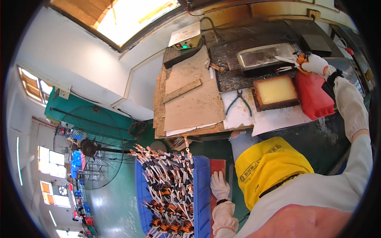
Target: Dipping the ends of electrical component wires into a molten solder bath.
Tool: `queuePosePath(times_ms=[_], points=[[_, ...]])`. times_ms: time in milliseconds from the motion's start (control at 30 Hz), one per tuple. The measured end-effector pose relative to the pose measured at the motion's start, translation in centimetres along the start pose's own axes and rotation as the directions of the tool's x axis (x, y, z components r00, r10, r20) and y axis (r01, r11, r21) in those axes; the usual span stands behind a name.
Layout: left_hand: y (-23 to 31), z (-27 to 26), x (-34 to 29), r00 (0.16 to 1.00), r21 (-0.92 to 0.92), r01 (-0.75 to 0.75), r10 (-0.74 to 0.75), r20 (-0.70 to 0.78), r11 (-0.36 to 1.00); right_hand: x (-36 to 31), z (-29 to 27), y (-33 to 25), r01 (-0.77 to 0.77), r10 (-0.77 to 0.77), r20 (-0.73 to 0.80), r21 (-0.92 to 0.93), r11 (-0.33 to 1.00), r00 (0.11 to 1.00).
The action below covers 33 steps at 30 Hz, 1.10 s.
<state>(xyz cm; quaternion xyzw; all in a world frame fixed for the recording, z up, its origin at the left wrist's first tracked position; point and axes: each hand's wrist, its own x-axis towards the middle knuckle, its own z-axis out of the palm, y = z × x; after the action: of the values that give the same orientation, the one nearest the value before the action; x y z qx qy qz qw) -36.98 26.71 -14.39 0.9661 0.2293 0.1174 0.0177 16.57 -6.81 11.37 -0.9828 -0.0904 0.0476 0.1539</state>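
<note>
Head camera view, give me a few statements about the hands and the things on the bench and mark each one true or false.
1. The right hand holds a copper coil with white leads above the metal tray. True.
2. The left hand grips the pliers. False: the pliers lie untouched on the bench; the left hand rests by the blue crate.
3. The blue crate is full of coils. True.
4. Both hands are bare. False: both wear white gloves.
5. The red container sits beside a tray of yellowish material. True.
</note>
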Motion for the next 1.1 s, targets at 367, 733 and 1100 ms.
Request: queuePosePath(times_ms=[367, 733, 1100], points=[[-0.3, 0.1, -0.1, 1.0, -0.025, -0.016, 0.017, 0.012, 1.0, -0.1, 0.6, 0.1, 0.082, -0.096, -0.103, -0.131, 0.988, 0.99], [-0.2, -0.1, -0.1, 0.998, -0.021, -0.003, 0.004, 0.069, 1.0, -0.7, 0.1, -1.2, 0.025, -0.03, -0.044, -0.114, 0.993, 0.999], [0.1, 0.1, 0.1, 0.999, -0.002, -0.011, 0.011, 0.036, 1.0, -0.6, 0.0, -0.4, 0.03, -0.038, -0.068, -0.116, 0.993, 0.997]])
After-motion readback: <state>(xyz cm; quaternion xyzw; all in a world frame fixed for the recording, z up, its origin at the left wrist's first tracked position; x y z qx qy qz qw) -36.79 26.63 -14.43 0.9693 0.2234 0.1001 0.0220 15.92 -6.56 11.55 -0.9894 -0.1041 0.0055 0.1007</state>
